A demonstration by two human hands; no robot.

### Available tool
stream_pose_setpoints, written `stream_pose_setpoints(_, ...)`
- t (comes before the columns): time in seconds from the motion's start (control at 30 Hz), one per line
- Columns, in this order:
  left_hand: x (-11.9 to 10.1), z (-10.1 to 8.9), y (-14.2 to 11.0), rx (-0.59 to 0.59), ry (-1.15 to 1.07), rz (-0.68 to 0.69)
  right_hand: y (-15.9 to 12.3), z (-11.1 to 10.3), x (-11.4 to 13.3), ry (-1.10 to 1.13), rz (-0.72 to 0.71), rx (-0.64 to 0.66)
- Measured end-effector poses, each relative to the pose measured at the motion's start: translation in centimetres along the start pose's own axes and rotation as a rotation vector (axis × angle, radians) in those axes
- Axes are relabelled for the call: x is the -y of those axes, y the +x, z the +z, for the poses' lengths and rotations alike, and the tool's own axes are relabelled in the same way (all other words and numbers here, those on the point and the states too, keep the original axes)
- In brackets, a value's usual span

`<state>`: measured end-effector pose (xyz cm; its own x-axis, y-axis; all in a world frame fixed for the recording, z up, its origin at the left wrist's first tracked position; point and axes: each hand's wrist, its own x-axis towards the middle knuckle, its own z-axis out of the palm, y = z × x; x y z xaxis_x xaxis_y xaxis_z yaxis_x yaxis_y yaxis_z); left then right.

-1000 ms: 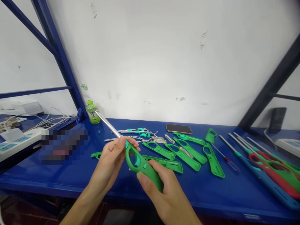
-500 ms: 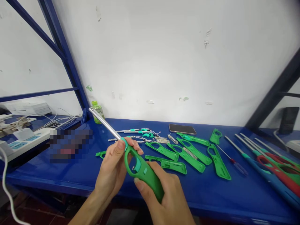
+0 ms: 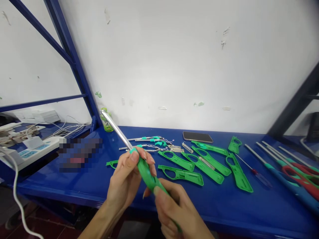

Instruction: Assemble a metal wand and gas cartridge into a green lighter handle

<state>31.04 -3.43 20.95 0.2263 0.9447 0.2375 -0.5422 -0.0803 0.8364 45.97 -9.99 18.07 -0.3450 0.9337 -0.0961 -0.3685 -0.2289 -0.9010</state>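
A green long-necked lighter (image 3: pixel 146 172) with a silver metal tube is held in both hands, its tube pointing up and to the left. My left hand (image 3: pixel 126 176) is closed round the teal collar where tube meets body. Lower down, my right hand (image 3: pixel 174 205) grips the handle, covering much of it. The lighter is turned edge-on, so its seam faces me. Behind the hands lie green half-shells (image 3: pixel 184 175), a small clear fuel tube (image 3: pixel 187 147), and several metal rods with teal parts and wires (image 3: pixel 159 142).
On the blue table (image 3: pixel 82 186) are a phone (image 3: pixel 197 136), a screwdriver (image 3: pixel 260 177) and several whole lighters (image 3: pixel 286 179) at right. At back left stand a green bottle (image 3: pixel 107 121) and a power strip (image 3: pixel 37 147). A blue frame post (image 3: pixel 74 63) rises at left.
Both hands have rolled the lighter from its flat side to its narrow edge. My right-hand fingers have shifted round the handle. The view has moved slightly left.
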Motion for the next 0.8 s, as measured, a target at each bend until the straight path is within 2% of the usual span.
stream_pose_setpoints(0.07,0.0,-0.1,0.0,-0.015,-0.001,-0.005,0.5,-0.6,0.0,0.251,0.113,0.197)
stream_pose_setpoints(0.13,0.0,-0.5,0.1,-0.019,0.019,0.013,1.0,-1.0,-0.3,0.388,0.147,0.317)
stream_pose_setpoints(0.27,-0.8,-1.2,0.4,0.088,0.081,0.030,1.7,-0.7,-1.5,0.513,0.218,0.448)
stream_pose_setpoints(0.33,-1.1,-1.4,0.5,0.144,0.028,-0.011,1.9,-0.3,-2.1,0.520,0.229,0.493)
stream_pose_setpoints(0.47,-1.1,-1.1,0.4,0.160,-0.113,-0.023,2.3,0.2,-2.8,0.473,0.187,0.528)
stream_pose_setpoints(0.57,-0.4,-0.7,0.2,0.181,-0.141,-0.003,2.4,0.0,-3.2,0.367,0.095,0.415)
stream_pose_setpoints(0.6,-0.1,-0.5,0.0,0.157,-0.156,-0.018,2.3,-0.1,-3.3,0.283,0.048,0.319)
stream_pose_setpoints(0.73,0.8,0.2,-0.4,-0.008,-0.179,-0.074,1.4,-0.1,-3.5,-0.165,-0.174,-0.250)
stream_pose_setpoints(0.8,0.9,0.5,-0.5,-0.005,-0.157,-0.080,0.9,0.1,-3.4,-0.327,-0.245,-0.373)
